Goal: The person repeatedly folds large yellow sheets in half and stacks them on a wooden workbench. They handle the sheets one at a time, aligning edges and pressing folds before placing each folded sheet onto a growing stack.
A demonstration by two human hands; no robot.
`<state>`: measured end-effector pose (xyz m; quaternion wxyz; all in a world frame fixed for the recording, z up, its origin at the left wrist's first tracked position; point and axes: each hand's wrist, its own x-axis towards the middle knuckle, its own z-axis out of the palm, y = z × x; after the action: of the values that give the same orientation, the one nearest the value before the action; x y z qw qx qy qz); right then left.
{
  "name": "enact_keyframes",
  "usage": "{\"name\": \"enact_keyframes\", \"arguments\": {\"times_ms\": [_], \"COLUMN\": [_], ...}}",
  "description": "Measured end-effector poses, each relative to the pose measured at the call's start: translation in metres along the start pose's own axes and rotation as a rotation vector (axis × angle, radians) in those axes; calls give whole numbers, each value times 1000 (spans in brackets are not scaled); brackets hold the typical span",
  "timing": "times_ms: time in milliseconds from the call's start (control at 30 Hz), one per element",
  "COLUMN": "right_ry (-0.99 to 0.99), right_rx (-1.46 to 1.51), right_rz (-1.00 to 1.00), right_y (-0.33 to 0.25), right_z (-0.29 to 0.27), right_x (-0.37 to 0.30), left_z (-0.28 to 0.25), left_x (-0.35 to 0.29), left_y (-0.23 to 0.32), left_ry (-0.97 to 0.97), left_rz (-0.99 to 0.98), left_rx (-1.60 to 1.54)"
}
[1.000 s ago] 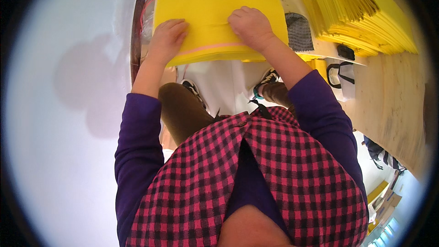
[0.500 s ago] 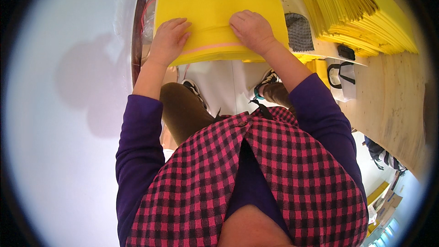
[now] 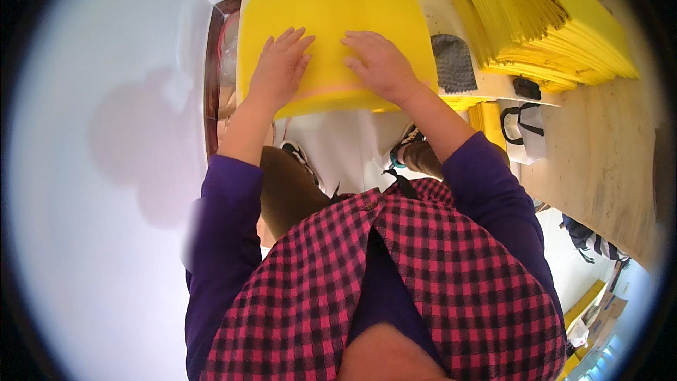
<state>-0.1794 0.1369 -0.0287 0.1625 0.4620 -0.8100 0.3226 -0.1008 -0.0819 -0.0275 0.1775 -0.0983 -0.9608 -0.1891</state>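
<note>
A yellow sheet, fabric-like (image 3: 331,7), lies over the work surface in front of me, apparently on top of a pile of others. Along its near edge runs a faint pink strip. On the left part of the sheet rests my left hand (image 3: 281,69), palm down with the fingers stretched out. My right hand (image 3: 381,65) is on the right part, its fingers also extended and pointing inward. Neither hand grips anything. A bare stretch of yellow lies between the two hands.
Folded yellow pieces (image 3: 515,7) are piled high at the right. Between them and the sheet lies a textured grey cloth (image 3: 453,63). A small black object (image 3: 527,88) sits at the table edge, above a white bag with black handles (image 3: 529,142). A pale wall (image 3: 106,254) stands at my left.
Both hands have come closer together, and their fingers have straightened out over the sheet. In the picture, the sheet's near edge sits lower, and another yellow piece shows at its far end.
</note>
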Motion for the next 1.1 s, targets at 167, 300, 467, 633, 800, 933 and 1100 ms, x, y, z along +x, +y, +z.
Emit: {"name": "enact_keyframes", "arguments": {"times_ms": [167, 300, 467, 633, 800, 933, 1100], "right_ry": [-174, -190, -86, 97, 168, 187, 235], "right_rx": [-106, -217, -239, -37, 56, 129, 271], "right_rz": [180, 252, 382, 512, 585, 685, 737], "right_y": [16, 42, 64, 69, 58, 52, 46], "right_z": [4, -15, -36, -52, -67, -74, -71], "right_x": [-10, -33, -54, -81, -125, -152, -163], "left_z": [19, 28, 31, 34, 31, 23, 20], "left_x": [8, 2, 0, 1, 3, 7, 20], "left_y": [-1, -8, -11, -14, -13, -3, 26], "left_ry": [-140, -122, -116, -125, -117, -73, -128], "left_rz": [-123, -76, -74, -63, -72, -36, 53], "left_rx": [-12, 13, 10, 16, -13, -3, -22]}}
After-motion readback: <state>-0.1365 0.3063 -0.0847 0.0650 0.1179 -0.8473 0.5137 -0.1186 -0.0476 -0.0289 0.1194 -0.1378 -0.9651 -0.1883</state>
